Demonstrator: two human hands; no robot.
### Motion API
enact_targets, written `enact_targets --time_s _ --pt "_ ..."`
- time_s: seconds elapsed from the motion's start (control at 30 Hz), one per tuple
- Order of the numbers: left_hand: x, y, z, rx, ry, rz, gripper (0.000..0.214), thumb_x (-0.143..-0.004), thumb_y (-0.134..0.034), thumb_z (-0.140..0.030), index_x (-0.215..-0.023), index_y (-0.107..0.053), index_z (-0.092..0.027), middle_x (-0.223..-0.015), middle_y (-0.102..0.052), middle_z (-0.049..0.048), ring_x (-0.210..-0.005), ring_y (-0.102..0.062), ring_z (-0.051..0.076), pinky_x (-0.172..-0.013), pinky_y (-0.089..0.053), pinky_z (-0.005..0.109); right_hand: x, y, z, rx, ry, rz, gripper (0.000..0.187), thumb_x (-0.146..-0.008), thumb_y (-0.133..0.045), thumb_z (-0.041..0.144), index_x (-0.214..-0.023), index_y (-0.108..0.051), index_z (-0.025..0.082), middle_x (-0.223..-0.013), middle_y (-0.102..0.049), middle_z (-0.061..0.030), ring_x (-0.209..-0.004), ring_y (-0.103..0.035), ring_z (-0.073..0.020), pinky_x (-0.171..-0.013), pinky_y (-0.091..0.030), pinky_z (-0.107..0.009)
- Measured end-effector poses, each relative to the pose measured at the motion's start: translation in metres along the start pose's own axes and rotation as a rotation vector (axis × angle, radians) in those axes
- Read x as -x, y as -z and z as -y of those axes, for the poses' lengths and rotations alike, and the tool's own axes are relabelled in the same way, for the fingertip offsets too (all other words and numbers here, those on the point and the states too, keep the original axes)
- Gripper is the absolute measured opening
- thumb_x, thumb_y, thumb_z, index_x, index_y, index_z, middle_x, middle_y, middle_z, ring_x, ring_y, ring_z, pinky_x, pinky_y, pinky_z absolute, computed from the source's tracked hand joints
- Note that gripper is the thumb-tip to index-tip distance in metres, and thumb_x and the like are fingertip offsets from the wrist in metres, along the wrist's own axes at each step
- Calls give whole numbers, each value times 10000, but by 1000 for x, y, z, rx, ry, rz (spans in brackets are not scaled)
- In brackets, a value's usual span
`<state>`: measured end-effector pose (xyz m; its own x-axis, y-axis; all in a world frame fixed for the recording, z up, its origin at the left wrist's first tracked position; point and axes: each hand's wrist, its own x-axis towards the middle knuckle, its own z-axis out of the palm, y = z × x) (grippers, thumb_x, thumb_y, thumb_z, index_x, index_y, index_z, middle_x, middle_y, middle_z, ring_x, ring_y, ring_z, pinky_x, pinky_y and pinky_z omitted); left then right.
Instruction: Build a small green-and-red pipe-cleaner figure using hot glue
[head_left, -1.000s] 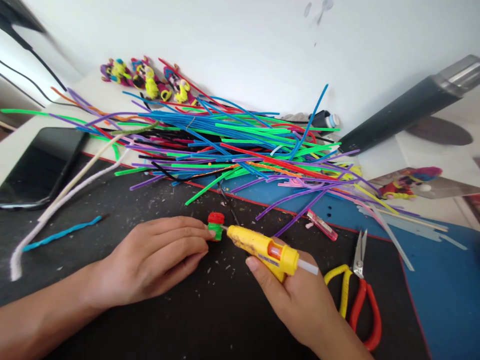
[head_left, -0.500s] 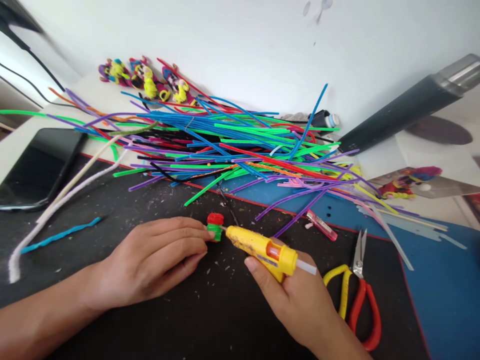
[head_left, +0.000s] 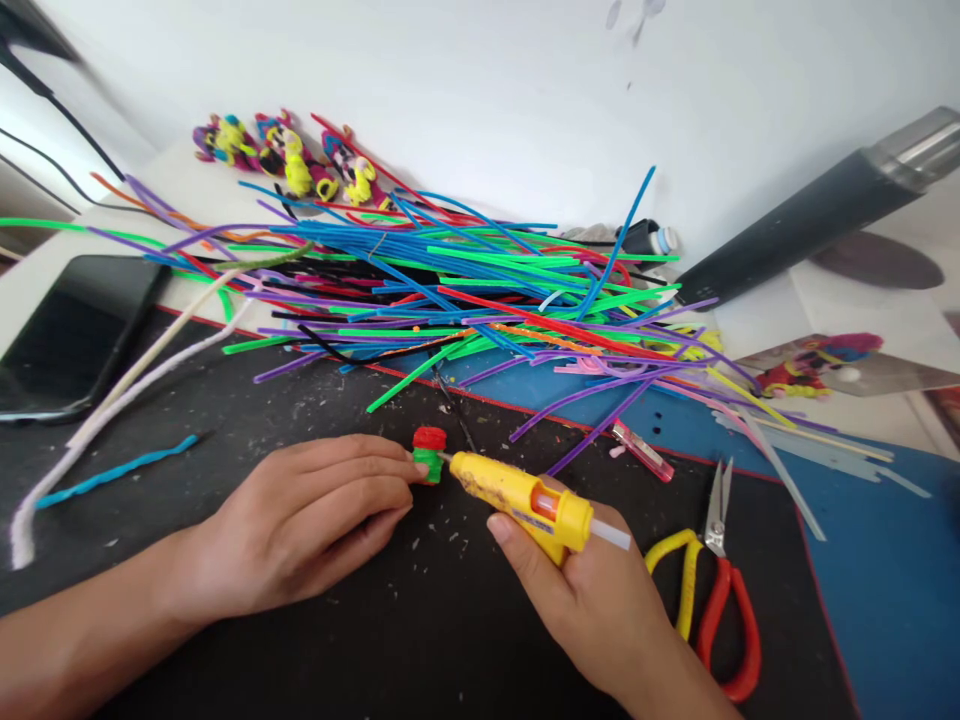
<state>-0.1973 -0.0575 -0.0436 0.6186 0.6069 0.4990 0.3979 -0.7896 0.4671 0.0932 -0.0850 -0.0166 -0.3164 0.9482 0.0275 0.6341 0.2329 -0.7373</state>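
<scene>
In my right hand (head_left: 592, 590) is a yellow hot glue gun (head_left: 517, 495), with a clear glue stick jutting from its back end. Its nozzle points left and meets or nearly meets the side of a small coil of red and green pipe cleaner (head_left: 429, 456). The fingertips of my left hand (head_left: 322, 515) pinch that piece from its left side, fingers pressed together. Part of the coil is covered by the fingertips. Both hands are over the black mat (head_left: 420, 640).
Behind lies a wide heap of coloured pipe cleaners (head_left: 450, 270). Scissors (head_left: 716, 580) rest beside my right hand. A phone (head_left: 71, 330), a blue twisted pipe cleaner (head_left: 120, 470), small pipe-cleaner figures (head_left: 296, 165), a pink clip (head_left: 643, 452) and a dark flask (head_left: 810, 220) surround the area.
Both hands, the glue gun and the coil hold almost the same position. The whole view has shifted very slightly.
</scene>
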Motion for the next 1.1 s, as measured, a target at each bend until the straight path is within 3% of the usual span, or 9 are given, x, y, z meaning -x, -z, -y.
enact_targets --time_s 0.27,0.8,0.97,1.1 --pt "0 1 0 12 5 2 142 -1042 -693 -51 -1147 -741 -134 -1155 -874 137 -1104 -858 229 -1043 -704 306 1 -1 -1 24 9 -12 321 -1142 -593 411 -936 -744 218 -691 -719 21 -521 -663 -141 -562 -492 -253" --pt "-2 1 0 -4 -2 10 120 -1061 -671 -64 -1144 -726 -132 -1137 -873 133 -1093 -855 221 -1026 -708 300 2 -1 0 29 3 -14 299 -1135 -606 410 -931 -724 226 -699 -736 22 -571 -719 -159 -577 -505 -257" --pt "-1 1 0 -1 6 8 128 -1055 -676 -64 -1145 -728 -140 -1137 -875 129 -1084 -860 226 -1022 -713 307 0 -1 0 25 -1 -16 328 -1142 -602 423 -900 -708 229 -659 -703 32 -496 -648 -142 -544 -481 -256" --pt "-1 2 0 -1 0 15 125 -1054 -683 -62 -1151 -729 -126 -1149 -871 139 -1106 -854 221 -1036 -702 299 1 -3 -1 39 -7 -19 332 -1144 -596 439 -920 -717 225 -683 -729 22 -544 -700 -158 -557 -488 -263"
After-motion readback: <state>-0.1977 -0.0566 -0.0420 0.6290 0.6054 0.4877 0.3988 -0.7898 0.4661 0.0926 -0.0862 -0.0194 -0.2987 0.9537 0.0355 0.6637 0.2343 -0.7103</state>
